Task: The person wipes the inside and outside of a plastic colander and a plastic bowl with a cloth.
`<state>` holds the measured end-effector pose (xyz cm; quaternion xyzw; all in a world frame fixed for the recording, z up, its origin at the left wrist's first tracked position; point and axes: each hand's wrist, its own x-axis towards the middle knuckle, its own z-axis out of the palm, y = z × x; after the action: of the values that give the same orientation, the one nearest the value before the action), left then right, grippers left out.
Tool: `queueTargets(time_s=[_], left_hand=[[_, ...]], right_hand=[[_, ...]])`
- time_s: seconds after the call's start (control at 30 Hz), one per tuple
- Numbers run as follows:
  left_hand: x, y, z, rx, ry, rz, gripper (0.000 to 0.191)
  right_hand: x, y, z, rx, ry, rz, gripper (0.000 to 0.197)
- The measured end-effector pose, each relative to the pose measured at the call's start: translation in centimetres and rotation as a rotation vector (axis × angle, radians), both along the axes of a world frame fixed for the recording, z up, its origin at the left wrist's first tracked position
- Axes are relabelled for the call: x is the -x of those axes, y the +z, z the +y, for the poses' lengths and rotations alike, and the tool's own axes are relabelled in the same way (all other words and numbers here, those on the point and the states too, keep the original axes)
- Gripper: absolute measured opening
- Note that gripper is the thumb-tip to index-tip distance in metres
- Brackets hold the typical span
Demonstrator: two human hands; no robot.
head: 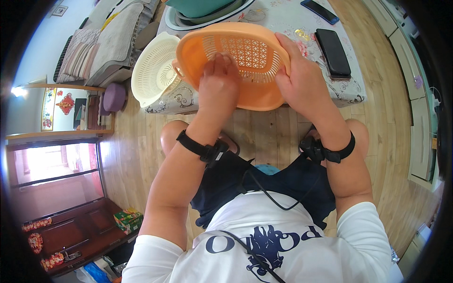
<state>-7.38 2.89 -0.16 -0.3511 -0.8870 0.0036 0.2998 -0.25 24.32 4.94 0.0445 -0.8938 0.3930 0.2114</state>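
An orange plastic colander basket (258,97) is tilted over the table's near edge, its hollow inside facing me. My right hand (300,78) grips its right rim, thumb inside and fingers behind. Inside the basket is my left hand (219,81), its fingers bent and bunched at the inner wall; whether anything lies under the fingertips is hidden. Left of the orange basket, a cream plastic colander (152,72) sits at the table's corner, partly covered by the orange rim and its small handle loop.
A table with a floral cloth (276,14) stands before me. At its far side, a teal basin (198,7) is stacked in a white basin (172,19). Two smartphones, a black one (333,53) and a blue one (319,11), lie at right. A purple stool (114,97) stands left.
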Motion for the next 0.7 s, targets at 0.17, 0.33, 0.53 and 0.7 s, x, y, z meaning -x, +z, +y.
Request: queueTargets(time_s=[0.17, 0.33, 0.53, 0.7], left_hand=[[-0.7, -0.2, -0.3, 0.017, -0.029, -0.155, 0.026], [-0.7, 2.1, -0.6, 0.036, -0.046, -0.556, 0.025], [0.0, 4.5, 1.2, -0.280, -0.093, 0.054, 0.028], [1.9, 1.7, 0.5, -0.205, -0.059, -0.040, 0.028]], right_hand=[[0.1, -0.1, 0.0, 0.001, -0.014, -0.001, 0.062], [0.1, -0.1, 0.2, -0.011, -0.047, 0.006, 0.061], [0.0, 0.0, 0.1, -0.010, -0.028, -0.038, 0.061], [0.3, -0.6, 0.6, 0.034, -0.003, 0.025, 0.059]])
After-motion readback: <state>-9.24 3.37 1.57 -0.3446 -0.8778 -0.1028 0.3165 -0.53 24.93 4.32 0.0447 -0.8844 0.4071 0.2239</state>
